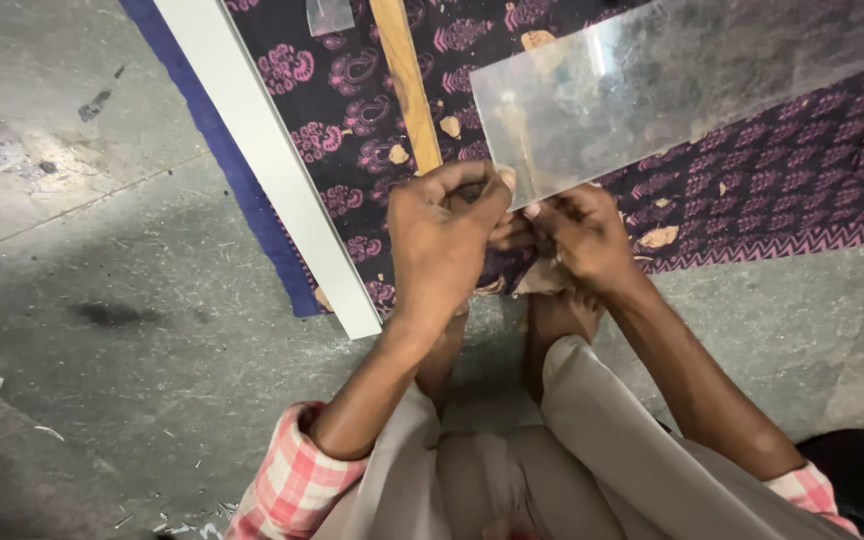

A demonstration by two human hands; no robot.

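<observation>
Both hands worked the near corner of a clear plastic sheet (pixel 672 80) lying over patterned cloth (pixel 792 170) on the floor: left hand (pixel 442 240) and right hand (pixel 582 235) pinched its edge, seemingly peeling film; next needs a firmer pinch.

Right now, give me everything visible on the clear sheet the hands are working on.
The clear sheet is a flat, rigid-looking transparent panel, glass or plastic, hazy with smudges and glare. It runs from its near corner up to the right, out of frame, above the patterned purple cloth, which shows through it. The left hand and right hand meet at that near corner, fingers pinching its edge. No cracks visible.
</observation>
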